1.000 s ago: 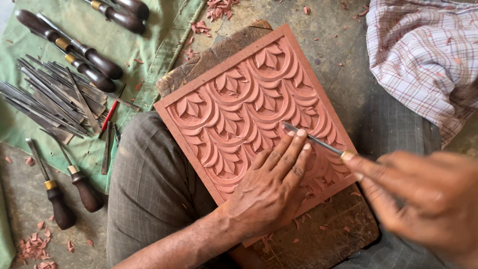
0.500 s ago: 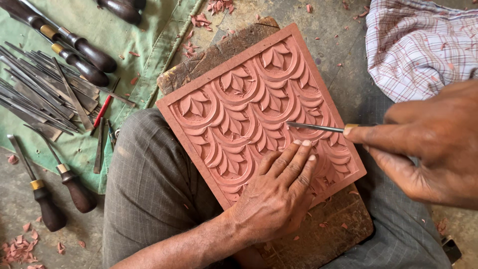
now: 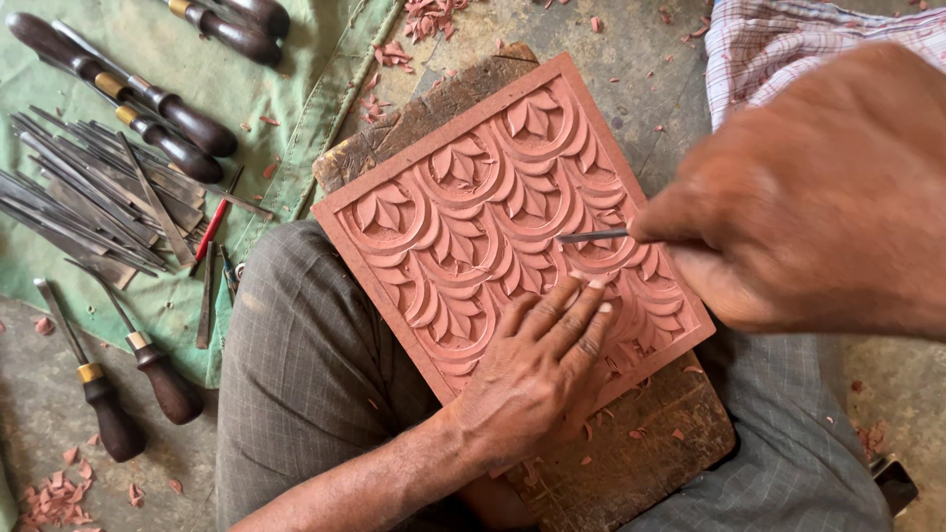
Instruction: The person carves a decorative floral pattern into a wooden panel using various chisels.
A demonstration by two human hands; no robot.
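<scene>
Concrete floor [image 3: 650, 128] with a green cloth [image 3: 168, 59] spread at 9–11 o'clock; person sits with a worn wooden board [image 3: 631, 463] across the lap. On the board, centre frame, lies a reddish carved tile [image 3: 473, 227] with a leaf-and-arc relief, tilted diamond-wise. Left hand [image 3: 537, 379] lies flat on the tile's 6 o'clock edge, fingers spread, likely pinning it against tool pressure. Right hand [image 3: 818, 197] comes in from 3 o'clock, closed around a thin metal carving tool [image 3: 591, 235], tip on the relief just above the left fingertips, so those sit close to the blade. Loose chisels [image 3: 89, 197] and wooden-handled gouges [image 3: 148, 103] on the cloth at 9–10 o'clock, reddish chips [image 3: 54, 493] at 7, checked fabric [image 3: 778, 39] at 1. Nothing blocks the tile.
</scene>
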